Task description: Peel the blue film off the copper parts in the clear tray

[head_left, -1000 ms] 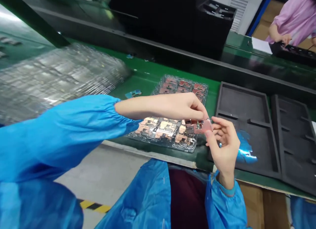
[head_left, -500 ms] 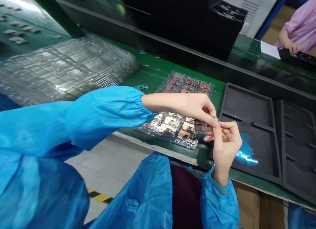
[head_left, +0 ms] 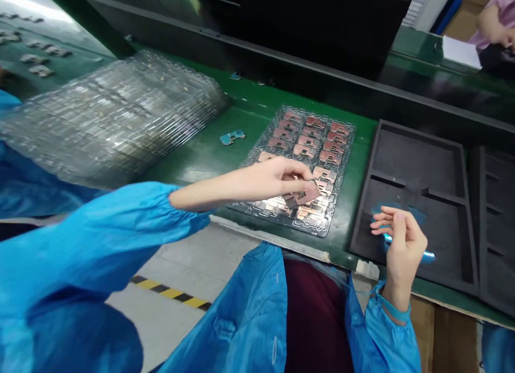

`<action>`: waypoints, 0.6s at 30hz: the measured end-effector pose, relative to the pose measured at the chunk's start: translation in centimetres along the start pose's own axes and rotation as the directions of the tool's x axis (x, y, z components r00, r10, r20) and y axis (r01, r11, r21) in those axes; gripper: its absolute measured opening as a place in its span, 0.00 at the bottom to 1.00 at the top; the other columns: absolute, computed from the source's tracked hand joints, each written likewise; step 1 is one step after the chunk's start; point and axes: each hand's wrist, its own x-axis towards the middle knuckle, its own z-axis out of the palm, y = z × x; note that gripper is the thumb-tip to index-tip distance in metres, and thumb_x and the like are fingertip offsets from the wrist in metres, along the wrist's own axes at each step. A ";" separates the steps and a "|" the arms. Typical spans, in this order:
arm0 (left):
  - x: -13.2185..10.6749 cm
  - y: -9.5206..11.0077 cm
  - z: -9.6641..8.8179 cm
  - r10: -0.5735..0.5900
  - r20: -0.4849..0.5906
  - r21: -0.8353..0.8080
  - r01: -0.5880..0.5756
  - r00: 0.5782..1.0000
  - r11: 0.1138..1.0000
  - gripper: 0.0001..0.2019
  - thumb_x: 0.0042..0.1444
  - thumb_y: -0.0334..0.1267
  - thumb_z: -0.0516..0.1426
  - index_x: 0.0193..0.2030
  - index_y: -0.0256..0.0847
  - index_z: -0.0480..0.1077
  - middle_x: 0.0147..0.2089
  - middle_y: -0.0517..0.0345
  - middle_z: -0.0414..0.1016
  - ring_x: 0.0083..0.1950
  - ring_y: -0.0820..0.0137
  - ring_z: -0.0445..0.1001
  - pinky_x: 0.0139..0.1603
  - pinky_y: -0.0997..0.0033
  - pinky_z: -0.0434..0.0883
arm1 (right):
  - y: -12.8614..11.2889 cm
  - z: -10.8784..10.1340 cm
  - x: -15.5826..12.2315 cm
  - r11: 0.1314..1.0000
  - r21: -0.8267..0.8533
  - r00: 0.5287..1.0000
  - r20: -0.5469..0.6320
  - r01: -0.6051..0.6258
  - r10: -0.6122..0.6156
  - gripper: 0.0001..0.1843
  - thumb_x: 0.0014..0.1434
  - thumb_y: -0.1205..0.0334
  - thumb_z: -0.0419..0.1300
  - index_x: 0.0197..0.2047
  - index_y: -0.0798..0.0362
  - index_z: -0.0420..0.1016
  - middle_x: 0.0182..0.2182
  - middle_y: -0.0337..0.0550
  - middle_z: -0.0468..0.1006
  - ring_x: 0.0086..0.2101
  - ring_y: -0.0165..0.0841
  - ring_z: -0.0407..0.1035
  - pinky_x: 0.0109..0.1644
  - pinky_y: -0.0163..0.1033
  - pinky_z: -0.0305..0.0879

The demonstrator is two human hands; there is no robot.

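My left hand (head_left: 287, 180) pinches a copper-coloured circuit board (head_left: 309, 193) between thumb and fingers. It hangs over the near part of a clear plastic tray (head_left: 341, 174), where rows of similar boards (head_left: 308, 142) lie in pockets. Just how far it is above the tray I cannot tell. To the right, my right hand (head_left: 402, 241) is over a black foam tray (head_left: 438, 233), fingers loosely extended, with nothing visible in them. Pieces of shiny blue film (head_left: 428, 256) lie under and beside that hand.
A tall stack of clear plastic trays (head_left: 132, 110) stands at the left. One blue board (head_left: 232, 137) lies on the green table (head_left: 193, 158) between stack and tray. Another black tray (head_left: 501, 222) is at far right. A person in pink (head_left: 497, 21) sits across the bench.
My hands have moved apart. My left hand has carried the circuit board left over the plastic tray, while my right hand has let go of it and shifted right over the blue film.
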 end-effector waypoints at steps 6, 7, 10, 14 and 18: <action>-1.3 -4.6 5.2 -0.119 -0.370 -0.420 -0.052 0.921 0.906 0.16 0.56 0.42 0.70 0.50 0.43 0.80 0.47 0.54 0.83 0.36 0.66 0.84 0.37 0.66 0.84 | 1.1 -0.2 -0.4 0.997 -0.069 0.999 0.027 -0.026 0.028 0.22 0.74 0.43 0.61 0.44 0.54 0.84 0.35 0.46 0.85 0.31 0.34 0.80 0.30 0.36 0.78; -1.3 -5.1 6.3 -0.131 -0.391 -0.472 -0.076 0.911 0.879 0.15 0.56 0.43 0.70 0.48 0.42 0.79 0.47 0.53 0.83 0.38 0.65 0.85 0.39 0.63 0.85 | 1.2 -0.2 -0.4 0.997 -0.076 0.999 0.036 -0.026 0.029 0.22 0.74 0.43 0.61 0.45 0.54 0.84 0.36 0.47 0.85 0.32 0.34 0.80 0.31 0.36 0.79; -0.8 -6.2 9.3 -0.185 -0.444 -0.583 -0.126 0.877 0.802 0.14 0.58 0.44 0.70 0.45 0.41 0.75 0.41 0.55 0.81 0.38 0.64 0.86 0.43 0.60 0.87 | 1.3 -0.3 -0.5 0.995 -0.094 0.998 0.058 -0.028 0.033 0.22 0.75 0.43 0.60 0.45 0.54 0.84 0.36 0.46 0.85 0.32 0.34 0.80 0.31 0.37 0.79; 0.0 -6.7 11.7 -0.197 -0.578 -0.542 -0.192 0.791 0.818 0.13 0.62 0.42 0.67 0.49 0.42 0.72 0.40 0.60 0.75 0.39 0.66 0.85 0.41 0.65 0.85 | 1.3 -0.4 -0.5 0.994 -0.103 0.997 0.060 -0.032 0.038 0.21 0.75 0.44 0.60 0.45 0.53 0.84 0.36 0.46 0.86 0.32 0.33 0.80 0.32 0.36 0.80; 0.2 -7.0 12.2 0.010 -0.716 -0.109 -0.126 0.698 0.986 0.10 0.67 0.40 0.62 0.53 0.42 0.77 0.40 0.59 0.72 0.39 0.67 0.80 0.39 0.65 0.81 | 1.4 -0.4 -0.5 0.994 -0.101 0.997 0.062 -0.035 0.042 0.21 0.75 0.44 0.60 0.45 0.53 0.84 0.37 0.45 0.86 0.32 0.32 0.80 0.32 0.35 0.80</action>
